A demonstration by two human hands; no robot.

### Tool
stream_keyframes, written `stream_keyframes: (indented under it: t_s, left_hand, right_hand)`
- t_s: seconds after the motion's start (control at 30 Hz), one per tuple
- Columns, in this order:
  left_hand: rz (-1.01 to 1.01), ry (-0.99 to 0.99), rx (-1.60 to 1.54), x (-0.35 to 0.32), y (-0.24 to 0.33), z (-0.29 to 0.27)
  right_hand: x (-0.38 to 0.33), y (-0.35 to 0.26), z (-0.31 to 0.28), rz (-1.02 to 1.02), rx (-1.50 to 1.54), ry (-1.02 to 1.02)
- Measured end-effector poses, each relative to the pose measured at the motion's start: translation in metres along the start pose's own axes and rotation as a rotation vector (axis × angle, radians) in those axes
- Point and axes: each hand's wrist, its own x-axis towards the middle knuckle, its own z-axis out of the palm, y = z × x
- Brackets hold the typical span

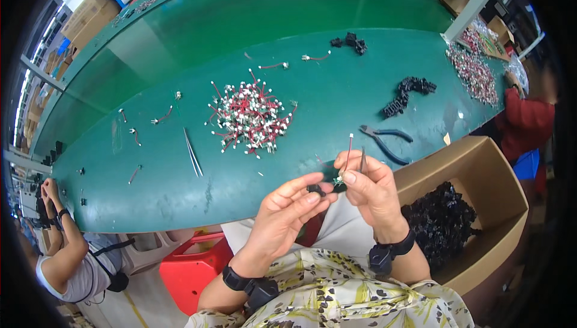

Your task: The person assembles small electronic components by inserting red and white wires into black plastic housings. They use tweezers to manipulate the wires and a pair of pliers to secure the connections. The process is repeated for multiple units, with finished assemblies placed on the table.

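Both of my hands meet just past the table's front edge. My left hand (288, 211) pinches a small black plastic part (316, 190) between thumb and fingers. Close beside it, my right hand (371, 193) is closed on a small wired connector (350, 148), whose red wire stands up to a white plug and whose green-and-white end shows at the fingertips. A slim dark pointed tool (362, 161), perhaps tweezers, also sticks up from the right hand. Ahead on the green table (336, 106) lies a heap of similar red-wired connectors (252, 115).
Silver tweezers (193, 152) lie left of the heap, blue-handled cutters (387, 142) to the right. Black parts form a row (409, 95). A cardboard box (499, 208) of black parts (442, 226) stands at my right. Co-workers sit left (72, 250) and right (529, 115).
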Motion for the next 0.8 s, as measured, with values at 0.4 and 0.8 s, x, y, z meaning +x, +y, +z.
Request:
stream_keyframes:
  t_s: [0.4, 0.8]
  left_hand:
    - [0.072, 0.021, 0.321, -0.011, -0.015, 0.009]
    - [0.015, 0.102, 0.31, -0.01, -0.029, 0.009]
  right_hand:
    - [-0.033, -0.004, -0.015, 0.08, -0.237, -0.086]
    - [-0.048, 0.003, -0.017, -0.497, -0.788, 0.009]
